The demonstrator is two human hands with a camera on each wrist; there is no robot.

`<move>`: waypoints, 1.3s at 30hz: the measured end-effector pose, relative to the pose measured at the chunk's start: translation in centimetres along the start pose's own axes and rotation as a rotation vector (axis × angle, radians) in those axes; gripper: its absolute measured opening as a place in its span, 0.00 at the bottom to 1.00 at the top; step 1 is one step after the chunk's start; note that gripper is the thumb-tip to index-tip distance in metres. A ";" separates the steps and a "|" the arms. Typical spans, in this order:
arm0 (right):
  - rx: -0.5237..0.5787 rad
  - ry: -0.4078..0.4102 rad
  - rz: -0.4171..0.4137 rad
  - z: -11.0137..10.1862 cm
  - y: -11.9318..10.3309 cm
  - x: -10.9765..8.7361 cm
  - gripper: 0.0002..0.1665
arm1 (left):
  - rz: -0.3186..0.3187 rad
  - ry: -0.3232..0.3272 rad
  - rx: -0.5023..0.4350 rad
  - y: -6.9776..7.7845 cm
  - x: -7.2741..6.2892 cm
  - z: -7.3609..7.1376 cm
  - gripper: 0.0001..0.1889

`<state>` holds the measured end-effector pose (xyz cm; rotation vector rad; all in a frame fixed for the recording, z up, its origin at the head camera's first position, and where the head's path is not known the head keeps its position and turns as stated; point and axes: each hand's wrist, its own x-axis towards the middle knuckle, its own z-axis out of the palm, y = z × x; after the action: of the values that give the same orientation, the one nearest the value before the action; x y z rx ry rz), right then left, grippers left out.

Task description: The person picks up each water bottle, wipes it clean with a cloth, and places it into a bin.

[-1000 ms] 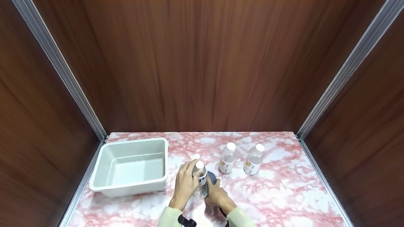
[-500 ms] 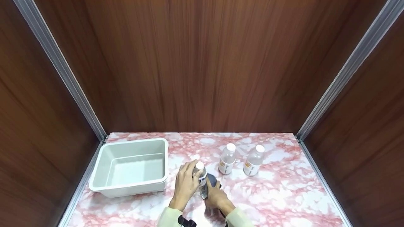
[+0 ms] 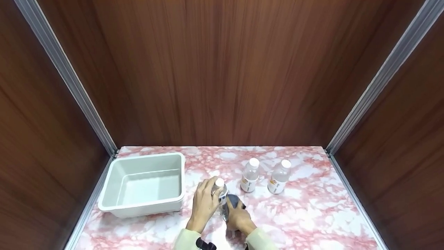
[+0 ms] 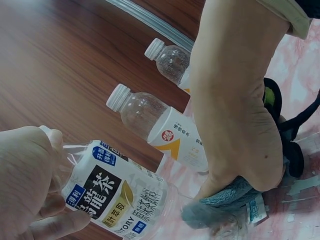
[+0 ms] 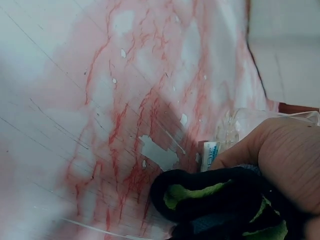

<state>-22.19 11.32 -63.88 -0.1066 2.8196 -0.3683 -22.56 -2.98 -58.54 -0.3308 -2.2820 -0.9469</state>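
Note:
My left hand grips a clear plastic bottle near its top, under the white cap. The bottle's white label with dark lettering faces the left wrist camera. In my right hand is a dark grey-blue cloth, which lies against the bottle's lower part. A dark, green-lined fold of the cloth shows in the right wrist view, beside the bottle's clear base. The hand and cloth hide part of the lower bottle.
Two clear capped bottles with white and orange labels stand upright to the right, farther back. A pale grey bin sits at the left of the marbled table. Wooden panels enclose the back and sides.
My right hand and the cloth have shifted slightly downward along the bottle, toward my body. The left hand, its bottle and the other bottles stay in place.

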 end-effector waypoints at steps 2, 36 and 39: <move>-0.015 0.011 0.002 0.1 0.0 0.0 0.63 | 0.002 0.005 0.002 0.0 0.0 0.0 0.21; 0.286 0.368 -0.230 -7.7 0.7 -3.0 0.64 | -0.071 -0.005 -0.043 0.5 0.4 0.5 0.16; 0.290 0.378 -0.232 -8.5 0.4 -3.4 0.65 | -0.088 -0.012 -0.037 0.7 0.5 0.3 0.15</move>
<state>-21.53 14.07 -55.17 -0.3346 3.0865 -0.9338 -22.76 -2.25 -58.03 -0.2544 -2.3084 -1.0352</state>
